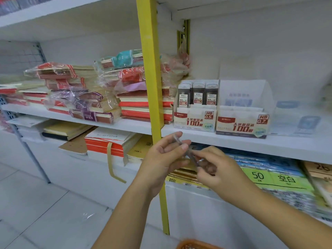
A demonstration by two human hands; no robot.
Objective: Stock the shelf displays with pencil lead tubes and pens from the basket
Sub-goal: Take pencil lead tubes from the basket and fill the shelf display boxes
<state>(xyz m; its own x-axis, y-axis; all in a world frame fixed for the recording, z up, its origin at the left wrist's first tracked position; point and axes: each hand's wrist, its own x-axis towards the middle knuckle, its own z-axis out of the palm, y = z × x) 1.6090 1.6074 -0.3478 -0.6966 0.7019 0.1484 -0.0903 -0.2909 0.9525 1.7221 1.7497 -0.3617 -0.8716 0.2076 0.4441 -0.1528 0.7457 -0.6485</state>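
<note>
Above the basket [195, 245], my left hand [167, 159] and right hand [213, 169] both pinch one blurred clear stick [178, 139], just beside the yellow post [154, 87].

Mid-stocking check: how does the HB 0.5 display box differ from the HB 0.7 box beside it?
The HB 0.5 box has dark lead tubes standing upright in it; the HB 0.7 box shows none, only its white card back. The HB 0.5 box sits by the yellow upright, the HB 0.7 box to its right. Both are red-and-white, marked 100, on the same white shelf.
</note>
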